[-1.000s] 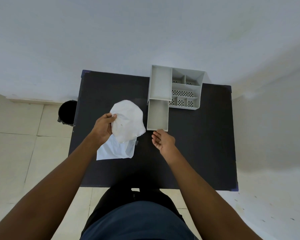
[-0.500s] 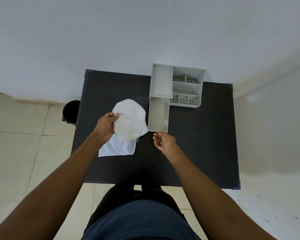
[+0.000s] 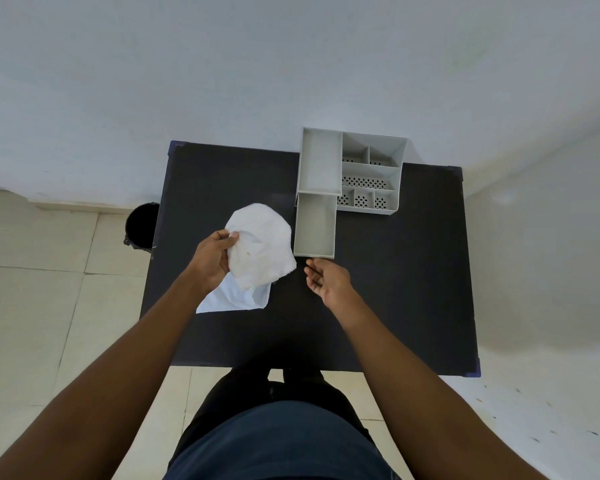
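Just short of the grey drawer [image 3: 314, 226] hangs the right hand [image 3: 328, 282], fingers loosely spread; the left hand [image 3: 213, 259] pinches a white cloth [image 3: 260, 251]; a black bin [image 3: 141, 225] stands beside the table [image 3: 395, 289].

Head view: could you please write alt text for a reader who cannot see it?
Seen from above, a person's left hand grips a white cloth over a black table, while the open right hand is near the pulled-out drawer of a grey organiser.
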